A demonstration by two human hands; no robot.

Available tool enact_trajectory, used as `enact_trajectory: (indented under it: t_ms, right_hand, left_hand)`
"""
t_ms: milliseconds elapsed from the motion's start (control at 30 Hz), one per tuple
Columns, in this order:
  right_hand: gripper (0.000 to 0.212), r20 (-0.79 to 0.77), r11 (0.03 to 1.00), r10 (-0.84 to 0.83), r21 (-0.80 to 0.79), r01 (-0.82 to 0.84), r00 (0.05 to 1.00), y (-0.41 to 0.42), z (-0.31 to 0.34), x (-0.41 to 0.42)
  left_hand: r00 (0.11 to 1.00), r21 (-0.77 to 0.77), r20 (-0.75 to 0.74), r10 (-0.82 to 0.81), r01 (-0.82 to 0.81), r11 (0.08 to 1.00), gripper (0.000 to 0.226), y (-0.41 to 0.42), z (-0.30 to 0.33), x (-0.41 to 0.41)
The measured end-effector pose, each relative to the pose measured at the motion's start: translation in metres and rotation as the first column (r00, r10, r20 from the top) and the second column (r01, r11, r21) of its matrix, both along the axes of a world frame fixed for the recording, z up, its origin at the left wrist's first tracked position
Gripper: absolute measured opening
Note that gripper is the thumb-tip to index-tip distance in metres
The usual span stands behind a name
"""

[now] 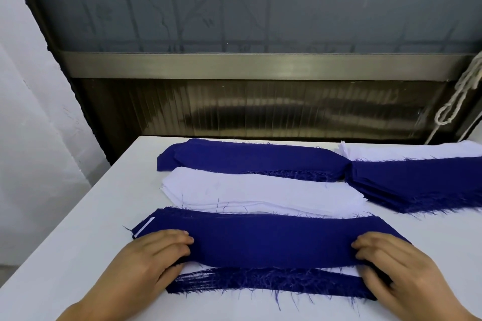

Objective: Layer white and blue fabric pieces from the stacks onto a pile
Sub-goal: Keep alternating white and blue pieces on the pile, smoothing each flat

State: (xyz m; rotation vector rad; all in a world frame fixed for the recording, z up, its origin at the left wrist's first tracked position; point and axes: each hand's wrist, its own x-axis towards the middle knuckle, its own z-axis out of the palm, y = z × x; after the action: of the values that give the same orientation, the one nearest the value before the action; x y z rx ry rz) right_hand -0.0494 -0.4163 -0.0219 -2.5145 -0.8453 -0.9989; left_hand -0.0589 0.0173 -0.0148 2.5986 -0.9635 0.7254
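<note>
Both hands are down on the near pile (271, 281) at the front of the white table (78, 229). L hand (146, 260) is at the pile's left end, fingers curled onto the top blue piece (271, 240), thumb tucked under its near edge — pinching that piece. R hand (399, 266) mirrors it at the right end, fingers bent on top of the same piece, gripping its edge. The piece is stretched flat between the two hands, its near edge lifted a little, w/ white fabric showing beneath it and frayed blue layers below that at the pile's front edge. A thin white strip (144, 227) peeks out at the pile's far-left corner.

Just behind the pile, touching its far edge, lies the white stack (260, 193). Behind that, near the table's back edge, is a blue stack (247, 156). To the right sits another blue stack (417, 182), thicker, w/ fringed edges, overlapping a second white stack (407, 151) behind it.

Off the table's right-rear corner a pale knotted rope (461, 94) hangs — against a dark ribbed panel (260, 109).
</note>
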Motion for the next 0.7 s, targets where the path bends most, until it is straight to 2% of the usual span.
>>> enact_trajectory:
  t_ms: [200, 333, 467, 600, 700]
  right_hand:
    - [0.021, -0.019, 1.000, 0.018, -0.011, -0.018, 1.000, 0.002, 0.005, -0.002]
    - [0.031, -0.070, 0.998, 0.052, 0.035, -0.049, 0.996, 0.007, 0.014, -0.006]
    - [0.027, -0.229, 0.994, 0.068, 0.095, -0.048, 0.971, 0.031, 0.033, 0.003]
    - [0.015, -0.448, 0.997, -0.011, 0.060, 0.043, 0.894, 0.066, 0.043, 0.028]
    - [0.014, -0.517, 0.998, -0.056, 0.003, 0.067, 0.854, 0.093, 0.040, 0.053]
  left_hand:
    - [0.983, -0.081, -0.182, -0.028, 0.013, 0.997, 0.035, -0.003, 0.012, -0.008]
    - [0.982, -0.158, -0.189, -0.015, -0.015, 0.987, 0.036, -0.006, 0.017, -0.006]
    - [0.984, -0.179, -0.180, 0.017, -0.050, 0.983, 0.029, -0.029, 0.023, 0.011]
    - [0.971, -0.132, -0.226, 0.077, -0.108, 0.985, 0.030, -0.070, 0.033, 0.044]
    - [0.959, -0.141, -0.267, 0.099, -0.140, 0.980, 0.019, -0.105, 0.036, 0.076]
